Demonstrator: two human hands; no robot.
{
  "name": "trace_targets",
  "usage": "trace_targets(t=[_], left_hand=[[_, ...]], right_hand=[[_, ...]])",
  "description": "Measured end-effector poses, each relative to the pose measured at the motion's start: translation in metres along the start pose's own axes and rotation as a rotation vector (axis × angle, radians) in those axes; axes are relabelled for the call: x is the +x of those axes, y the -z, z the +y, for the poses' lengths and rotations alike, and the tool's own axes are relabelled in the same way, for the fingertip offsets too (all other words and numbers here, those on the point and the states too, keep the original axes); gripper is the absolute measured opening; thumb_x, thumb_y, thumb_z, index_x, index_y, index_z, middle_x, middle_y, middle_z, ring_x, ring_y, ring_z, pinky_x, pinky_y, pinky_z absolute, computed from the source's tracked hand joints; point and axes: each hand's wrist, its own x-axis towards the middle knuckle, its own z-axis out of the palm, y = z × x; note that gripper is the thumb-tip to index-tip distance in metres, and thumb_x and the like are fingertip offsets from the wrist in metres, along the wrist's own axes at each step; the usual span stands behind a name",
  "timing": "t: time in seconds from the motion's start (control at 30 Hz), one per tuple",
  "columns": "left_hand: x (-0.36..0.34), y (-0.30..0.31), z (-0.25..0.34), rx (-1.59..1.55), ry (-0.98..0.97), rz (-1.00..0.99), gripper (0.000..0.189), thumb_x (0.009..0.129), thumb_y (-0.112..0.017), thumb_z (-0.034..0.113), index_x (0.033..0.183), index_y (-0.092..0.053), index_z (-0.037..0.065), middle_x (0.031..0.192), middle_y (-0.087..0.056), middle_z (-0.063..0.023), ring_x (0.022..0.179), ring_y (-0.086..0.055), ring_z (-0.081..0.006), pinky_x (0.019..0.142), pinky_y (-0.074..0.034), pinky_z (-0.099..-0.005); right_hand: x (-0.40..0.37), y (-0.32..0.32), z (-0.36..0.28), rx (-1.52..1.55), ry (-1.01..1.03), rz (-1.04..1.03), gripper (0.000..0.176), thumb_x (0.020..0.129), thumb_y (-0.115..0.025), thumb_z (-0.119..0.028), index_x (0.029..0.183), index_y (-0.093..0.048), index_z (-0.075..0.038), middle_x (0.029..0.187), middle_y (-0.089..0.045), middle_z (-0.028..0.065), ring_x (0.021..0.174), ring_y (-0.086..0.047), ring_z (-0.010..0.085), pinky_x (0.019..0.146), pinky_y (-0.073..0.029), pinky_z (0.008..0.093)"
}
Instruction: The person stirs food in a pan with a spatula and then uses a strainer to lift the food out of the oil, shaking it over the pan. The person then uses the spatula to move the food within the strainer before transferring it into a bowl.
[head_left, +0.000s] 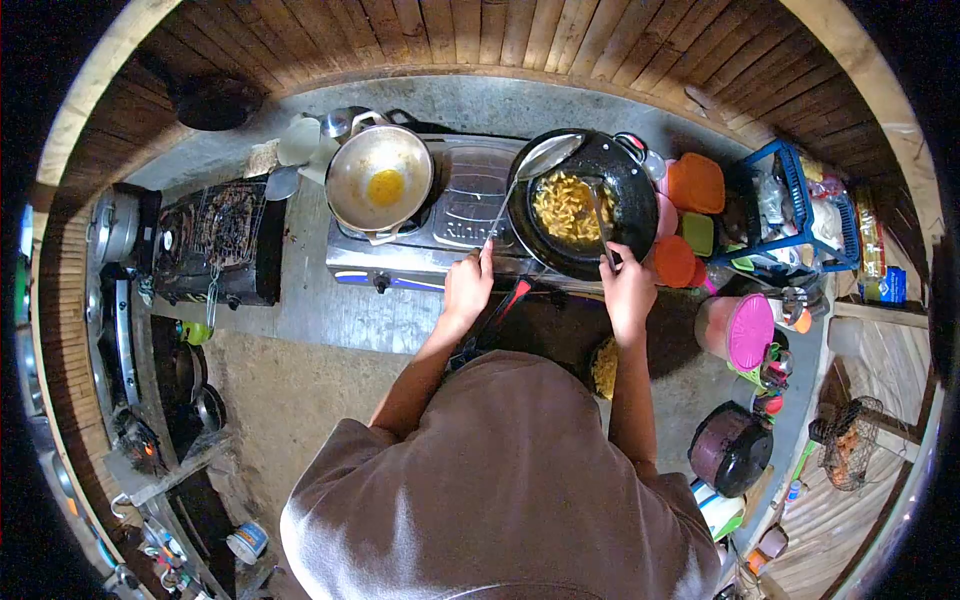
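Observation:
A black wok (638, 215) sits on the right burner of the gas stove (350, 258), with yellow-brown pieces of food (566, 208) frying in oil inside it. My left hand (468, 284) is closed around the thin handle of a skimmer (550, 157); its wide round head lies over the wok's upper left rim. In my right hand (629, 287) is the handle of a spatula (602, 210), whose far end reaches into the food. The spatula's tip is hard to make out among the pieces. On the left burner stands a metal pan (343, 180) holding a little yellow oil (385, 187).
Orange and green plastic containers (696, 183) crowd the wok's right side, beside a blue basket (800, 200). A pink-lidded tub (750, 332) and a dark pot (732, 450) stand further right. Left of the stove is a sooty grill (225, 230). More yellow food (605, 368) shows beside my right forearm.

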Motion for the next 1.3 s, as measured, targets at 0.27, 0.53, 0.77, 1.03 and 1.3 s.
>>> trace_targets(t=[0.27, 0.53, 0.77, 1.03, 1.3], left_hand=[[-0.001, -0.005, -0.006, 0.036, -0.01, 0.003, 0.062, 0.101, -0.039, 0.046, 0.084, -0.067, -0.006, 0.081, -0.062, -0.0346, 0.083, -0.063, -0.0501, 0.077, -0.049, -0.0563], [-0.024, 0.001, -0.009, -0.007, -0.067, 0.04, 0.062, 0.101, -0.04, 0.045, 0.082, -0.066, -0.007, 0.079, -0.062, -0.0346, 0.081, -0.063, -0.05, 0.074, -0.049, -0.0563], [-0.04, 0.003, -0.01, 0.018, -0.129, 0.057, 0.057, 0.101, -0.042, 0.042, 0.083, -0.066, -0.006, 0.076, -0.062, -0.0338, 0.077, -0.064, -0.05, 0.07, -0.051, -0.0566], [-0.052, 0.001, -0.011, -0.014, -0.11, 0.011, 0.06, 0.102, -0.035, 0.043, 0.088, -0.067, -0.005, 0.08, -0.063, -0.0334, 0.081, -0.064, -0.0496, 0.076, -0.05, -0.0574], [-0.056, 0.001, -0.012, -0.023, -0.12, 0.003, 0.056, 0.103, -0.036, 0.04, 0.087, -0.065, -0.006, 0.079, -0.063, -0.0331, 0.08, -0.063, -0.0497, 0.072, -0.049, -0.0566]], right_hand=[[-0.037, -0.009, 0.001, -0.025, 0.021, 0.013, 0.023, 0.086, -0.068, -0.028, 0.108, -0.066, -0.021, 0.073, -0.068, 0.015, 0.07, -0.068, 0.0374, 0.061, -0.054, 0.0479], [-0.091, 0.009, -0.015, -0.016, -0.051, -0.045, 0.023, 0.085, -0.069, -0.028, 0.107, -0.067, -0.021, 0.078, -0.07, 0.0131, 0.074, -0.068, 0.0369, 0.064, -0.054, 0.0471], [-0.129, 0.015, -0.008, 0.042, -0.088, -0.062, 0.024, 0.086, -0.068, -0.03, 0.109, -0.067, -0.022, 0.073, -0.069, 0.0127, 0.071, -0.067, 0.0377, 0.063, -0.053, 0.0492], [-0.155, 0.032, -0.004, 0.172, -0.119, -0.065, 0.025, 0.085, -0.07, -0.03, 0.108, -0.068, -0.022, 0.073, -0.069, 0.0094, 0.066, -0.067, 0.033, 0.057, -0.05, 0.0454], [-0.162, 0.04, -0.01, 0.159, -0.137, -0.072, 0.025, 0.085, -0.07, -0.029, 0.109, -0.067, -0.022, 0.073, -0.069, 0.0094, 0.068, -0.067, 0.0327, 0.059, -0.05, 0.0452]])
